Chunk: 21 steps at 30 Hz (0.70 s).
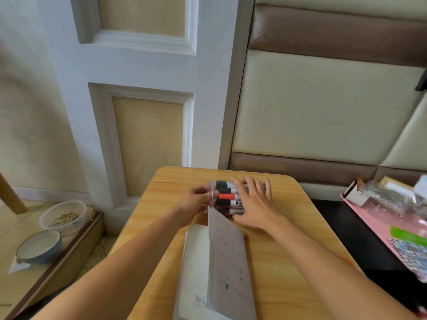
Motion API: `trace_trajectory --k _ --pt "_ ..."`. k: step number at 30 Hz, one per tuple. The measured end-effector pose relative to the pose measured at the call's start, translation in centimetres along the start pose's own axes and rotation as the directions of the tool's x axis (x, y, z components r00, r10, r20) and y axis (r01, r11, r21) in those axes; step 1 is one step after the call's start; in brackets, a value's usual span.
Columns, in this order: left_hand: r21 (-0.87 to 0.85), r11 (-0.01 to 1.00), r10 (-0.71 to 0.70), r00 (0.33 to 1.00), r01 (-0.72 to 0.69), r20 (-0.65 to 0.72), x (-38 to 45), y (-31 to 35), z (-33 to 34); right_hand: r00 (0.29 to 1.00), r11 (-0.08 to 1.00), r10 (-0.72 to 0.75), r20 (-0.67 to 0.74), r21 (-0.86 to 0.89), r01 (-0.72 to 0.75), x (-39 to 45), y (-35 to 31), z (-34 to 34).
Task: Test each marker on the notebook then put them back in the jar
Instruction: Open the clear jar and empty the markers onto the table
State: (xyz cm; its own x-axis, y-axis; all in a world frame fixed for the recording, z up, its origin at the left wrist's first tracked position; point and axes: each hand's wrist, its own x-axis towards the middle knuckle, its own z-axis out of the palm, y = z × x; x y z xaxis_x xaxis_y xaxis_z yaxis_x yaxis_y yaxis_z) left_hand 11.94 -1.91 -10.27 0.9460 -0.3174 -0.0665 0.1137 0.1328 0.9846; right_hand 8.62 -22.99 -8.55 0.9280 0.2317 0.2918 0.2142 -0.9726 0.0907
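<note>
The right hand (253, 204) lies flat-fingered on the sideways jar (233, 197), steadying it; the left hand (194, 200) pinches its rim, and should draw one marker (227, 196) out level.

Home bedroom, padded cream/brown headboard wall (323, 107), panelled white door (143, 72), small wooden desk (288, 250), pet food bowls on floor (one w/ seeds) (62, 217), pink tray of clutter (379, 229)
</note>
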Motion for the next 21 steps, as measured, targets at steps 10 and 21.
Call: trace_trajectory --k 10,21 --pt "0.039 0.999 0.01 0.999 -0.011 0.033 -0.7 0.1 -0.2 0.997 0.992 0.073 0.027 -0.102 -0.07 0.2 -1.7 -1.5" --pt "-0.057 0.996 0.049 0.948 -0.07 -0.315 -0.2 -1.5 -3.6 0.986 0.984 0.164 0.02 -0.072 -0.163 -0.1 0.3 -0.4"
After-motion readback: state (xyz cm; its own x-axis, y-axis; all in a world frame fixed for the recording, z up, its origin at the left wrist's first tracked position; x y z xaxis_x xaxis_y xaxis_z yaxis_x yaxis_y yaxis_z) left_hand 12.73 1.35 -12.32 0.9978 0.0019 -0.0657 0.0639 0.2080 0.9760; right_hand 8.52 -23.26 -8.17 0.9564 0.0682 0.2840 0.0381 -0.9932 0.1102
